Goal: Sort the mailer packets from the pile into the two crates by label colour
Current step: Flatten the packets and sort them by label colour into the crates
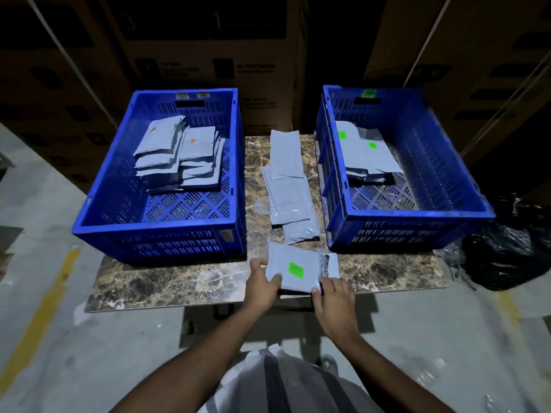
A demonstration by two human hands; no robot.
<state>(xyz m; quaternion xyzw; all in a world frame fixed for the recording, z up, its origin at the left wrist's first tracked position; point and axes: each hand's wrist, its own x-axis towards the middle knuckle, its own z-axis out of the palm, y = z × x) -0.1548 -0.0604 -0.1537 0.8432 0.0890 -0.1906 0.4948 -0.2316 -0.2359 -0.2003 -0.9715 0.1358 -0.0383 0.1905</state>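
A grey mailer packet (293,265) with a green label faces up over the table's front edge. My left hand (262,283) grips its left side, thumb on top. My right hand (335,299) pinches its lower right corner. A pile of grey packets (287,180) lies between the two blue crates. The left crate (98,201) holds several packets with orange labels (182,153). The right crate (447,162) holds packets with green labels (368,153).
The marble-patterned table (167,281) carries both crates. Large cardboard boxes (208,49) stand behind it. A black plastic bag (504,257) lies on the floor at the right. A yellow line runs along the concrete floor (44,308) at the left.
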